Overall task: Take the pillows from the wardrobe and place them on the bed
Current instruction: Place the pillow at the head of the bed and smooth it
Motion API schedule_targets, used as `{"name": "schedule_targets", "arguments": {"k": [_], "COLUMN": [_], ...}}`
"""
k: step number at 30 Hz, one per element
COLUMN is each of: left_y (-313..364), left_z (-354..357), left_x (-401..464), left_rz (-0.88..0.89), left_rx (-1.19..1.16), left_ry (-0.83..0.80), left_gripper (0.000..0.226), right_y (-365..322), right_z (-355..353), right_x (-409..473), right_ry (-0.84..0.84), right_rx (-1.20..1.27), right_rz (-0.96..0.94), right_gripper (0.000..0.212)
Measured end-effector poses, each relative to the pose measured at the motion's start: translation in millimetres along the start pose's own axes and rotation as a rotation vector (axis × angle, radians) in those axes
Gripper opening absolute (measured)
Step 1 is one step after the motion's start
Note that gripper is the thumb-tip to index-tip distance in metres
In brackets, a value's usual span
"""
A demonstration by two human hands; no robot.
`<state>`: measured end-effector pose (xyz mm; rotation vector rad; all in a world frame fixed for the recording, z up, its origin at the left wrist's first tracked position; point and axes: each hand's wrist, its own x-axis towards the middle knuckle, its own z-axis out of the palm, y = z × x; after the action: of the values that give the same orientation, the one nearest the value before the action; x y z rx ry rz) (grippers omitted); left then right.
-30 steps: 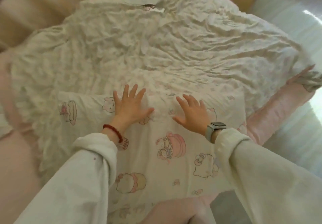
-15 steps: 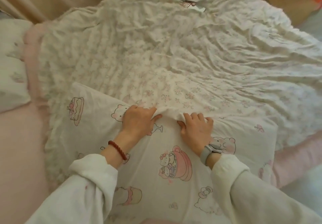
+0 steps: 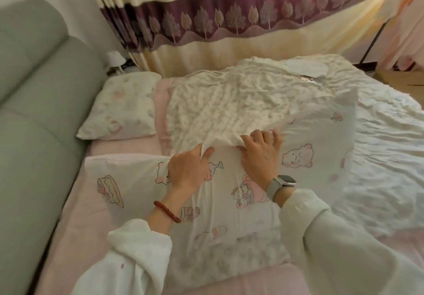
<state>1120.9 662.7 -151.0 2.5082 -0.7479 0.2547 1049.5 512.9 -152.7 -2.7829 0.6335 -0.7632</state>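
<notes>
Cartoon-print pillow (image 3: 229,203) flat on pink bed (image 3: 96,221), near edge of crumpled quilt (image 3: 229,109) overlapping it, left hand (image 3: 187,168) and right hand (image 3: 260,154) each pinching that edge, second pillow (image 3: 124,106) beside green headboard (image 3: 34,111)

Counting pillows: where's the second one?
Head view, left side: the smaller pillow lies against the green headboard, beyond the cartoon pillow, beside the quilt.
</notes>
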Motion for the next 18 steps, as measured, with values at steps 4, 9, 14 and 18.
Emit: {"name": "schedule_targets", "arguments": {"k": [4,9,14,18], "left_y": [-76,-174,-277,-359], "left_z": [-82,-162,-198,-198], "left_x": [-44,-86,-123,-151], "left_rz": [-0.255,-0.643,-0.935,-1.127], "left_rx": [-0.082,-0.169,-0.214,-0.116], "left_ry": [0.142,0.314,0.354,-0.021], "left_gripper": [0.038,0.035,0.039,0.056], "right_y": [-123,-268,-384,-423], "right_z": [2,24,68,119], "right_x": [-11,-12,-14,-33], "right_ry": [-0.028,-0.122,-0.318,-0.521], "right_rx": [0.066,0.161,0.302,0.410], "right_rz": [-0.146,-0.385,-0.634,-0.586], "right_gripper": [0.021,0.025,0.035,0.048]}}
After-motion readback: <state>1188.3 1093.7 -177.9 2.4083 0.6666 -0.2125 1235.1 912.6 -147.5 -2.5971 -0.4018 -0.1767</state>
